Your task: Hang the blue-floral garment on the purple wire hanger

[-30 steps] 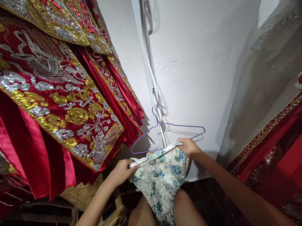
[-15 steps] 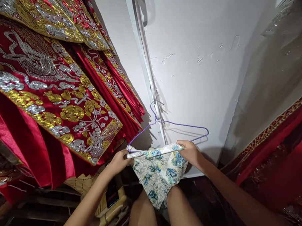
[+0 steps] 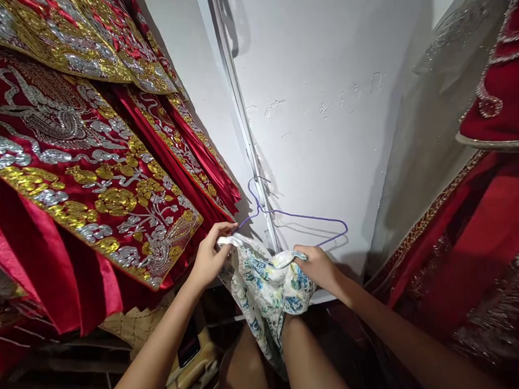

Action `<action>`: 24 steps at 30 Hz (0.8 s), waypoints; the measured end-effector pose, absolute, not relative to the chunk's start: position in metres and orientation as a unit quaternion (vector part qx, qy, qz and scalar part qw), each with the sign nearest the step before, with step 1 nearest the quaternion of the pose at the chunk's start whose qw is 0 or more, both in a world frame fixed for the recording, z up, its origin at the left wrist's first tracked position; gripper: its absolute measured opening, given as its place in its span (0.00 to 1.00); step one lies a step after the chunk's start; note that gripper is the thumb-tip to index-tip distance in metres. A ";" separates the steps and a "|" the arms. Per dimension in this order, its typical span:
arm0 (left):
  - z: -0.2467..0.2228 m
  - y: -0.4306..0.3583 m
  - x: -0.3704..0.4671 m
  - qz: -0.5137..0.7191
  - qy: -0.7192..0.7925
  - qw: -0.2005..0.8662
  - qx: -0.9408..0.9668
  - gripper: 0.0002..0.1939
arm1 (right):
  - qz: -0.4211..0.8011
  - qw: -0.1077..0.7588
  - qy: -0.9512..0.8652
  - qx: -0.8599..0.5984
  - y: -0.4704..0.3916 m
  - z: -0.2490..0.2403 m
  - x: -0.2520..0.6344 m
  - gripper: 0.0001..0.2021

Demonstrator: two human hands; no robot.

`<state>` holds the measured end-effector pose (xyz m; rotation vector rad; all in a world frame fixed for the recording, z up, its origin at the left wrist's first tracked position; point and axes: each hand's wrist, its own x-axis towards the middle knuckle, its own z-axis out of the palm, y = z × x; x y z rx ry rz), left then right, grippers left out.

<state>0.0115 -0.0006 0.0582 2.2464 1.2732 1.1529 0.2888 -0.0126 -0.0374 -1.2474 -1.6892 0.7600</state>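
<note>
While the left hand (image 3: pixel 208 258), between seven and eight o'clock in the head view, pinches one upper corner of a white floral garment (image 3: pixel 267 283) and the right hand (image 3: pixel 320 265), between four and five, clamps the top edge's other side, the cloth sags bunched between them at six o'clock. Purple hanger (image 3: pixel 302 215) just above it, left end hidden behind left hand and cloth, right end bare toward four o'clock. Red embroidered robe (image 3: pixel 113 183) at nine to ten, red beaded cloth (image 3: pixel 479 208) at three to four, dark slab, possibly a phone (image 3: pixel 187 348), at seven.
</note>
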 end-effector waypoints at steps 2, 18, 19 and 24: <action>0.054 0.009 0.017 0.389 0.449 0.156 0.789 0.24 | 0.298 0.435 -0.688 -0.498 -0.018 -0.038 0.290 0.05; 0.034 0.018 0.035 0.433 0.512 0.090 0.736 0.14 | 0.297 0.494 -0.692 -0.435 -0.034 -0.045 0.288 0.12; 0.035 0.017 0.034 0.446 0.505 0.097 0.732 0.16 | 0.281 0.513 -0.674 -0.452 -0.038 -0.044 0.292 0.19; 0.041 0.021 0.029 0.450 0.467 0.110 0.753 0.19 | 0.225 0.639 -0.513 -0.527 -0.053 -0.018 0.320 0.51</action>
